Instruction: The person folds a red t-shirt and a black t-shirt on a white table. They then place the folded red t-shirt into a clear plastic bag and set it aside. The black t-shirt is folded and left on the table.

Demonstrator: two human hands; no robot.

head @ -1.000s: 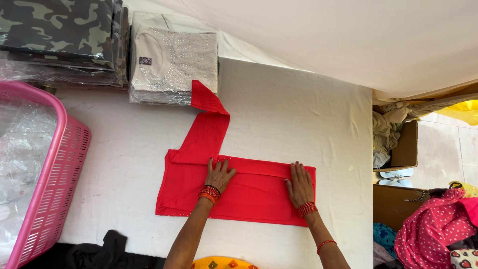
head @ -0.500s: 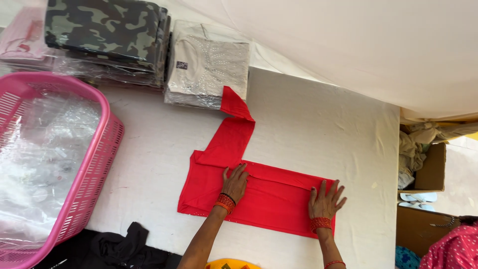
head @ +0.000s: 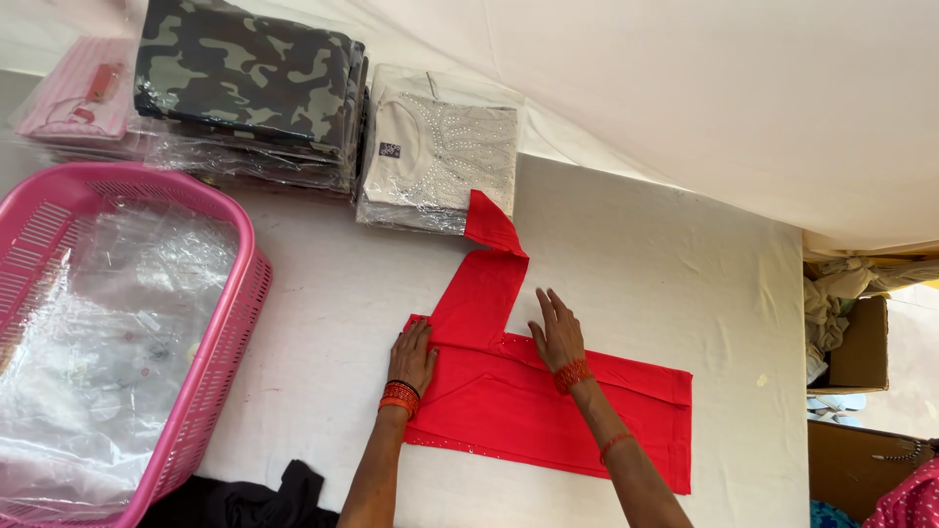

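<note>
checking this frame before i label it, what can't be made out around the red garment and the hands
Head view, the only one:
- Red garment: the cloth under the left hand and right hand is covered by the palms.
- Its sleeve tip lies on the beige packed garment, hiding that pack's corner.
- Pink basket: cut by the left and bottom edges; its contents blur behind crinkled clear plastic.
- Black cloth: cut off by the bottom edge.

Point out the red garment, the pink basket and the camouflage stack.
red garment (head: 548, 411): head view, on its flat folded body.
pink basket (head: 230, 332): head view, on its right side wall.
camouflage stack (head: 245, 78): head view, on the top packet's face.
</note>
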